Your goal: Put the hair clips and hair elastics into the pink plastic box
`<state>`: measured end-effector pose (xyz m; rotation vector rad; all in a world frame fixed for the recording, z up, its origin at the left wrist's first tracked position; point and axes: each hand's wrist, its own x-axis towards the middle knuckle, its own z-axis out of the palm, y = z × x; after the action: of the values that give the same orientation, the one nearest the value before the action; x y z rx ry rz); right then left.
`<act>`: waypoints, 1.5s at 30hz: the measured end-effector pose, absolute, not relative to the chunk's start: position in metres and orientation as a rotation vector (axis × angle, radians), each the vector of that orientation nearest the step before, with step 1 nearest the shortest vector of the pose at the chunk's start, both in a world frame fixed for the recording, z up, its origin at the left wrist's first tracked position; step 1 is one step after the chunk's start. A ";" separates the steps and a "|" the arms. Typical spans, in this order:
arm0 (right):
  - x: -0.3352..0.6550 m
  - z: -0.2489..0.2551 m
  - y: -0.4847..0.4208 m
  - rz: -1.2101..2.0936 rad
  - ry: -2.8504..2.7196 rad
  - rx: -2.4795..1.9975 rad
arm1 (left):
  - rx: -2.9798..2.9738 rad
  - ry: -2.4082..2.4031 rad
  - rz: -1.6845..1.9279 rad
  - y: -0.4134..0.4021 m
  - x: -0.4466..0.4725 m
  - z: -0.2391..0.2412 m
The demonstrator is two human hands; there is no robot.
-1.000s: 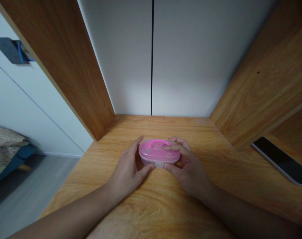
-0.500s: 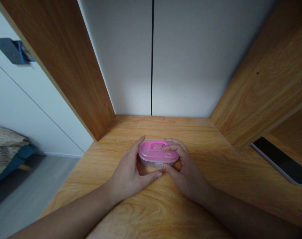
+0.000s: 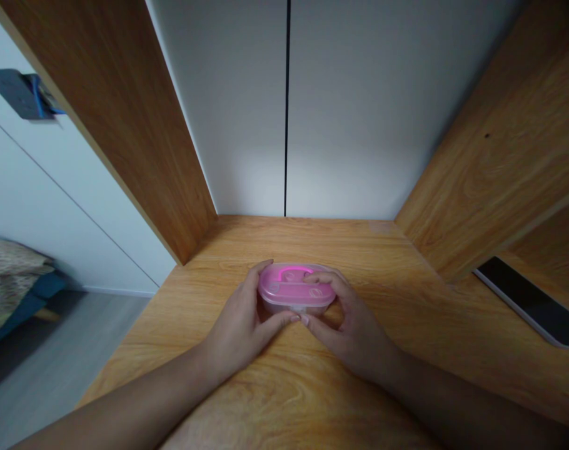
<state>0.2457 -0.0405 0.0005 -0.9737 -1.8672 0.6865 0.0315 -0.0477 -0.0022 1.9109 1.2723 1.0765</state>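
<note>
An oval plastic box [image 3: 284, 295] with a pink lid and a clear lower part stands on the wooden desktop. A bright pink handle [image 3: 294, 269] lies along the top of its lid. My left hand [image 3: 247, 319] wraps the box's left end, thumb at the front edge. From the right, my right hand [image 3: 347, 319] grips the other end, its index finger lying on the lid beside the handle. Both thumbs meet at the front clasp [image 3: 297, 309], which they partly cover. What the box holds cannot be made out.
At the right a phone [image 3: 531, 303] lies on the wooden desktop [image 3: 275, 400]. Wooden panels [image 3: 110, 125] rise on both sides, with a white panel [image 3: 359, 125] behind. Patterned cloth [image 3: 12, 275] and a grey socket plate [image 3: 15, 94] are at the left.
My left thumb has moved up to the front edge beside the right thumb. The clasp at the front is now more covered, and the box has shifted slightly left.
</note>
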 end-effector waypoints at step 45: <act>0.247 -0.008 -0.041 0.568 -1.948 -0.960 | 2.298 1.356 0.958 -0.056 0.032 0.005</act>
<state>0.2470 -0.0411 -0.0083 -0.9604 -1.9480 0.5680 0.0323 -0.0557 0.0051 2.2985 1.3561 0.9582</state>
